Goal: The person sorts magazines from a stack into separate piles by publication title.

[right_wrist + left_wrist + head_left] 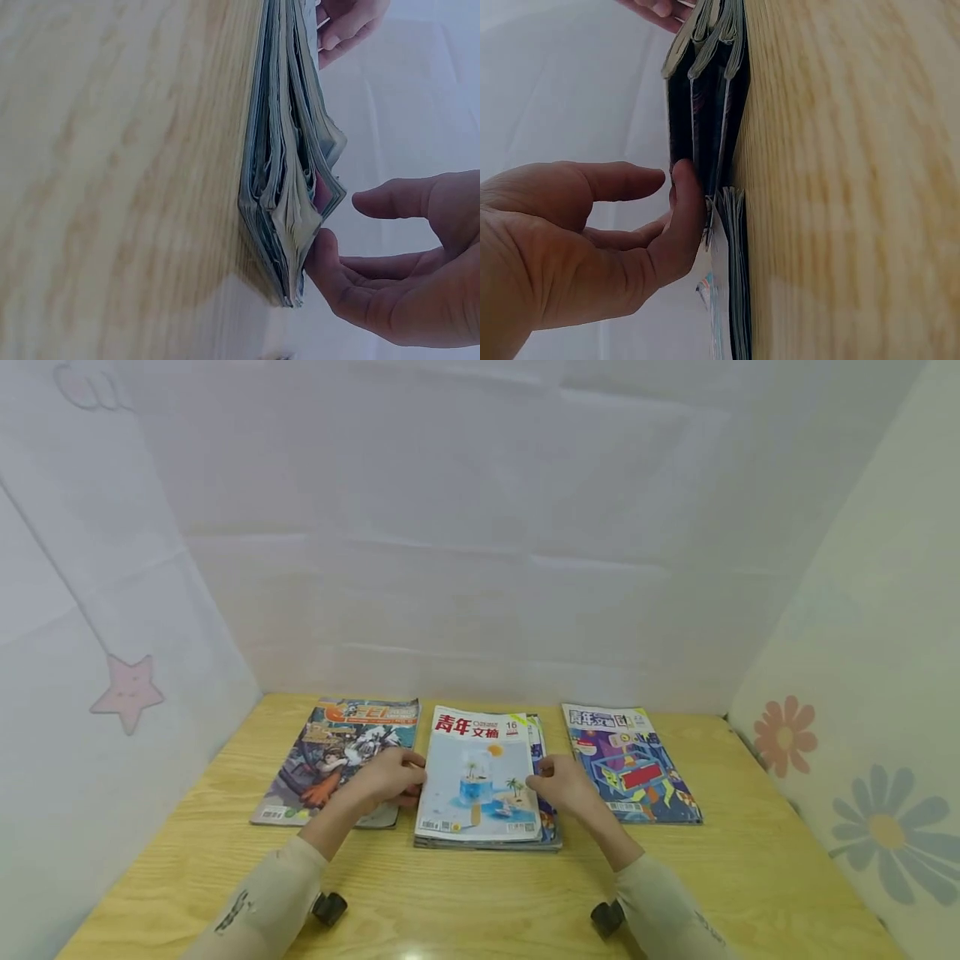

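A stack of magazines [480, 810] lies in the middle of the table, with a white-covered magazine showing a popsicle picture on top. Its lower magazines stick out a little on the right. My left hand [392, 776] is at the stack's left edge; in the left wrist view, fingertips [682, 176] touch the side, with the thumb held apart. At the right edge is my right hand [561, 783]. The right wrist view shows its fingers [326, 251] against the page edges and its thumb clear of the stack. Neither hand grips a magazine.
A comic-style magazine [337, 752] lies to the left, partly behind my left forearm. On the right lies a purple-covered magazine [630, 764]. White sheeting [480, 610] rises behind the wooden table [457, 902], with flower-decorated sheeting [885, 693] at the right.
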Action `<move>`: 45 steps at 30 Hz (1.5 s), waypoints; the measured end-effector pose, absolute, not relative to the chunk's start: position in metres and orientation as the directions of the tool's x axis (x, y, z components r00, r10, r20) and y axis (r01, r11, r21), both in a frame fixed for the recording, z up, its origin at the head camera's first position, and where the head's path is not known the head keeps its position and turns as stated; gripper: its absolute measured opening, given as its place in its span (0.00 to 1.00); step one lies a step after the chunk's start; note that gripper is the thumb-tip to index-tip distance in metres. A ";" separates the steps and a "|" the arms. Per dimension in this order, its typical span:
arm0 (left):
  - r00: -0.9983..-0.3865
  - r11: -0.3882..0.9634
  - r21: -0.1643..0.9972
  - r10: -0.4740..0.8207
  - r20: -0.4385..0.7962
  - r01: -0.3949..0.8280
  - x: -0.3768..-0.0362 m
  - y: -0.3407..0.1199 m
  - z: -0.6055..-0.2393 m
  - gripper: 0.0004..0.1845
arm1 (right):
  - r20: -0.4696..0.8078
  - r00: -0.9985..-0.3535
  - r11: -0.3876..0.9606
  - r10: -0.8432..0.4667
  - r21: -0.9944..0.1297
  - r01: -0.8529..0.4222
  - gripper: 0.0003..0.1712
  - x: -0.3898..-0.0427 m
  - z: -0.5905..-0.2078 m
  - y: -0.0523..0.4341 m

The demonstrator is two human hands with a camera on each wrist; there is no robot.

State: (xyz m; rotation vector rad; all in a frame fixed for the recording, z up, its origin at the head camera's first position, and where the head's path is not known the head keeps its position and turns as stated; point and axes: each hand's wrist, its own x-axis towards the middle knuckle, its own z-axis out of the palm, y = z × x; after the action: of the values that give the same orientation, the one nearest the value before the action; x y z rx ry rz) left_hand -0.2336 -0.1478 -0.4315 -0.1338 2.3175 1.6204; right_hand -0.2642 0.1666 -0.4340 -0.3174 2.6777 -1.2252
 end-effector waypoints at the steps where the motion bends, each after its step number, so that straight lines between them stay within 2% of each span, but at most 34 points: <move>1: -0.950 0.352 0.902 0.093 -0.297 -0.248 -0.234 -0.148 -0.431 0.25 | -0.078 -0.961 0.628 -0.266 -0.770 -0.112 0.27 -0.265 -0.434 0.167; 7: -0.952 0.307 0.917 0.091 -0.294 -0.254 -0.238 -0.147 -0.431 0.25 | -0.087 -0.956 0.547 -0.281 -0.833 -0.085 0.25 -0.266 -0.434 0.166; 13: -0.950 0.259 0.933 0.121 -0.287 -0.249 -0.242 -0.148 -0.431 0.25 | -0.079 -0.956 0.527 -0.282 -0.845 -0.086 0.22 -0.266 -0.435 0.166; 20: -0.966 0.229 0.957 0.145 -0.212 -0.175 -0.244 -0.147 -0.425 0.24 | -0.129 -0.960 0.485 -0.248 -0.875 -0.008 0.25 -0.268 -0.438 0.165; 26: -0.974 0.243 0.966 0.178 -0.139 -0.093 -0.241 -0.144 -0.415 0.22 | -0.203 -0.947 0.269 -0.250 -0.954 0.134 0.27 -0.274 -0.444 0.169; 30: -0.975 0.234 0.971 0.202 -0.090 -0.042 -0.241 -0.142 -0.406 0.22 | -0.237 -0.940 0.145 -0.245 -0.968 0.207 0.28 -0.278 -0.445 0.173; 39: -0.971 0.209 0.977 0.240 -0.009 0.043 -0.240 -0.151 -0.388 0.25 | -0.194 -0.951 0.089 -0.243 -0.980 0.177 0.27 -0.283 -0.437 0.177; 45: -0.967 0.173 0.984 0.255 -0.002 0.043 -0.243 -0.152 -0.389 0.26 | -0.164 -0.950 0.008 -0.266 -0.986 0.168 0.29 -0.277 -0.432 0.180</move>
State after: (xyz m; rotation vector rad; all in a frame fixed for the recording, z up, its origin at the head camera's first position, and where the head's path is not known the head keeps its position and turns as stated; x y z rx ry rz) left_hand -0.2426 -0.1521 -0.3890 0.2926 2.2724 1.8970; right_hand -0.2772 0.1805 -0.4316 -0.1017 1.9863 -2.0158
